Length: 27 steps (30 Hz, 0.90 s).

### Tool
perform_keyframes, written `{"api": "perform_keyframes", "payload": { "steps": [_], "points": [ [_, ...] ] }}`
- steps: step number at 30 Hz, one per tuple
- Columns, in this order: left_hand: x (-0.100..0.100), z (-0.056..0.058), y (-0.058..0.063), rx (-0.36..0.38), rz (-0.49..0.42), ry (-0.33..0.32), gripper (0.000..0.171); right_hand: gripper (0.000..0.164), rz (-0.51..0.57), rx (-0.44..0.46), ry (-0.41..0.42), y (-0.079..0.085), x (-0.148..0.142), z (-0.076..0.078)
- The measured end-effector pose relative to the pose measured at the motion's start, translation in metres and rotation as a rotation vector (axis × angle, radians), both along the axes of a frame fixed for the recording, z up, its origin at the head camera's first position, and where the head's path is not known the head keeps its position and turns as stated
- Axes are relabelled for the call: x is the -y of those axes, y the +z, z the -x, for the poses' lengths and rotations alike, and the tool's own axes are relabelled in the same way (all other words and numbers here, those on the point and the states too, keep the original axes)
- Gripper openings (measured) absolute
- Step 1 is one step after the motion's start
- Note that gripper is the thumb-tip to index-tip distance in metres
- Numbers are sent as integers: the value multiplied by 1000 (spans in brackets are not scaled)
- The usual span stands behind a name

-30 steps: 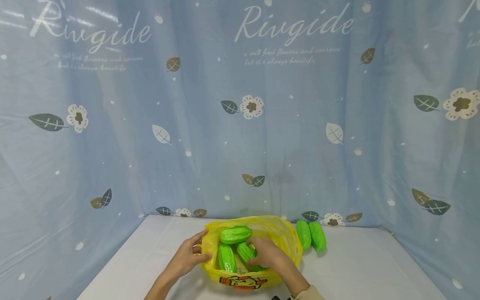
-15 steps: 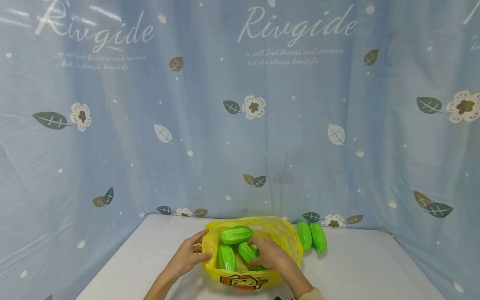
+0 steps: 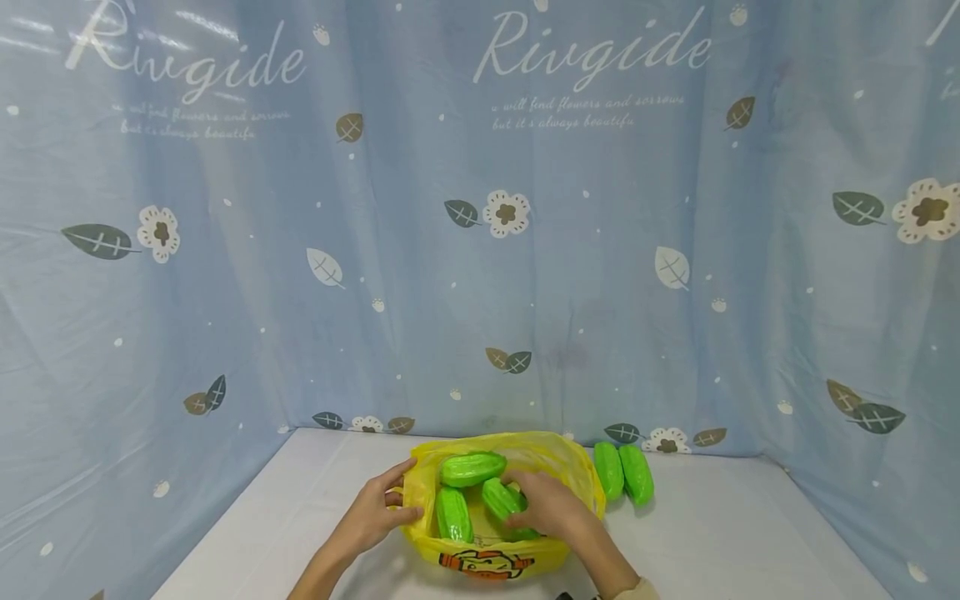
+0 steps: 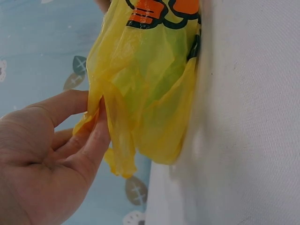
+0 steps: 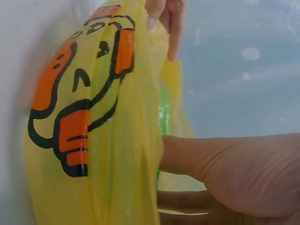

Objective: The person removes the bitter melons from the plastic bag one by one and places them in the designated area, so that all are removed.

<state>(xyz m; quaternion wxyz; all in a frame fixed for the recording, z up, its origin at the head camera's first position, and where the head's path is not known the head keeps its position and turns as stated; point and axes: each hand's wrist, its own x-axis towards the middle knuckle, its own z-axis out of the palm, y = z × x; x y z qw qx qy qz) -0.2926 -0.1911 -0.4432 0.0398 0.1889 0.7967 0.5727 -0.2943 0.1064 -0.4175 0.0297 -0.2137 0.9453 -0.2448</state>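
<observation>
A yellow plastic bag with an orange and black cartoon print stands mouth-up on the white table. My left hand pinches its left edge between thumb and fingers; the left wrist view shows the thin film between them. Inside the bag, my right hand grips a bright green ridged gourd, its fingers partly hidden behind the bag wall in the right wrist view. Two more green gourds lie in the bag: one crosswise at the back, one lengthwise at the left.
Two similar green gourds lie side by side on the table, just right of the bag. A blue curtain printed with leaves and flowers surrounds the back and sides of the white table.
My right hand has shifted slightly to the right inside the bag, and the gourd it grips has moved along with it. The left hand keeps its hold on the bag edge.
</observation>
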Motion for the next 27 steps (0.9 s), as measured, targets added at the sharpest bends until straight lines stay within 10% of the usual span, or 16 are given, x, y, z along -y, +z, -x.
{"api": "perform_keyframes", "payload": {
  "steps": [27],
  "points": [
    [1, 2, -3, 1, 11, 14, 82, 59, 34, -17, -43, 10, -25, -9]
  ]
}}
